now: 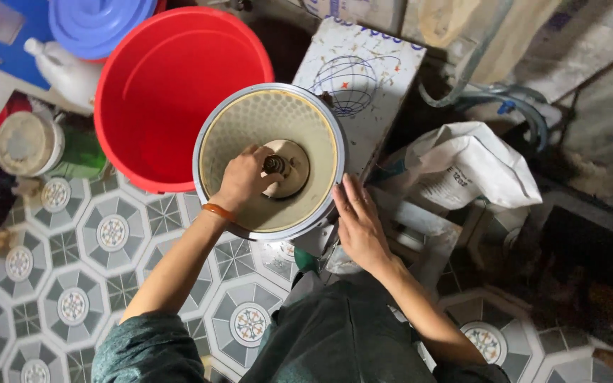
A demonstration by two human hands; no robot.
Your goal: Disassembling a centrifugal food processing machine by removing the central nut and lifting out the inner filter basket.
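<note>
Reaching down into the round cream perforated drum with a grey rim (pixel 239 128), the left hand (pixel 244 179) has its fingers (pixel 267 170) bent together around the small metal nut (pixel 274 164) on the beige plastic hub (pixel 294 170) at the drum's floor. The right hand (pixel 358 223) lies flat against the drum's outer rim, fingers straight and slightly apart, gripping nothing. Just beyond the left fingers stands a big red plastic bucket (pixel 164 85); right of the right fingers sits a white crumpled sack (pixel 473 167) on the patterned tile floor (pixel 72 284).
</note>
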